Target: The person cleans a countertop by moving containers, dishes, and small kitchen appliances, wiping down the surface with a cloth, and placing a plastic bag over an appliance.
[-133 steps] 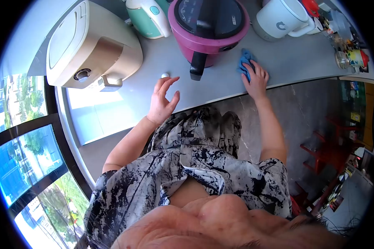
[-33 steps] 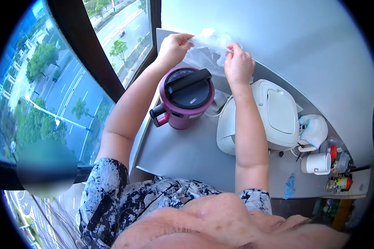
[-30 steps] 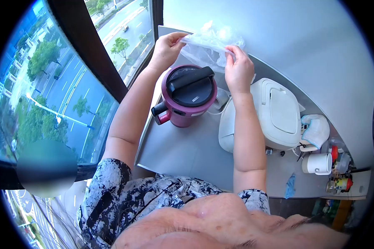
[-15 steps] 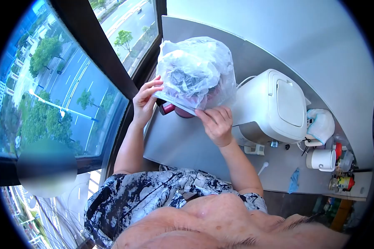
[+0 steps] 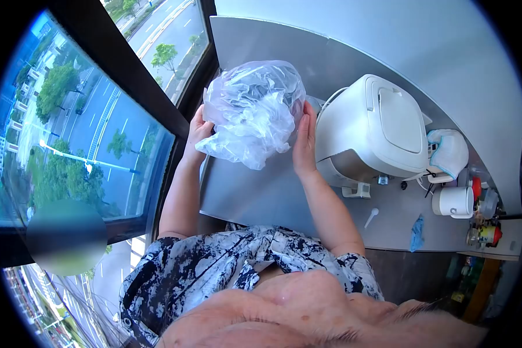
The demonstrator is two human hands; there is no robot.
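A clear, crumpled plastic bag covers a bulky object on the grey counter. Through the film the object cannot be made out now; a dark red body and handle showed under it earlier. At the bag's left side, my left hand is closed on the plastic, its fingertips partly hidden behind the folds. On the opposite side my right hand holds the bag, with fairly straight fingers pressed along it. Between the two hands the bag's loose, bunched edge hangs toward me.
Right of the bag stands a white countertop appliance with a cord behind it. Farther right are a white cloth, a white mug and several jars. A white spoon and a blue cloth lie near the edge. Windows border the left.
Both hands have moved from the bag's near rim up to its sides. The bag has come down over the front, hiding the dark red object and its handle.
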